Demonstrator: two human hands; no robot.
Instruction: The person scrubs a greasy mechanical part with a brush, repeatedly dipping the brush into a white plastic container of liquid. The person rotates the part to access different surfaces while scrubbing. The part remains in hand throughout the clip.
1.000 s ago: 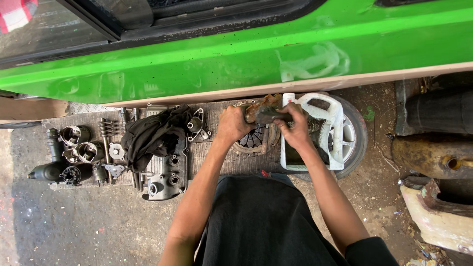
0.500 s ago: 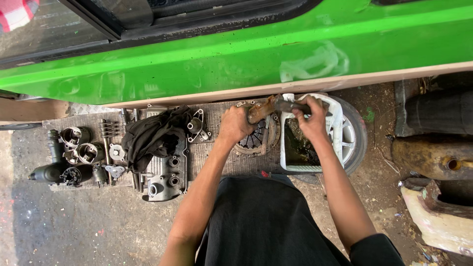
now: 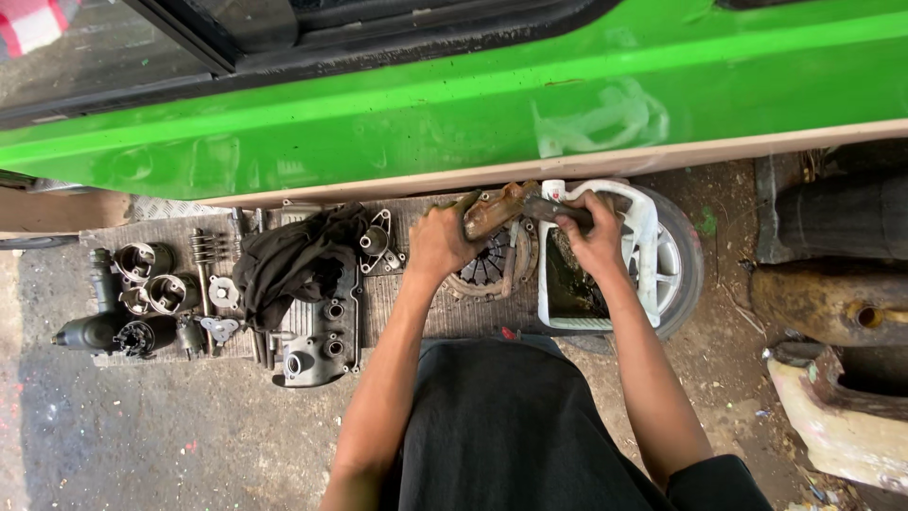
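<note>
The rusty metal part (image 3: 494, 210) has been lifted slightly over the white tub (image 3: 558, 312), near the mat's right edge. It is gripped by the left hand (image 3: 437, 243); the right hand (image 3: 594, 238) is closed on a dark tool (image 3: 553, 210), now brought against it.

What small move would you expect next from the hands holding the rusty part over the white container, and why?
Probably lower the rusty part into the cut-open white container. The left hand grips it just beside the rim, the right hand holds a dark tool against it, and dark liquid sits below.
</note>
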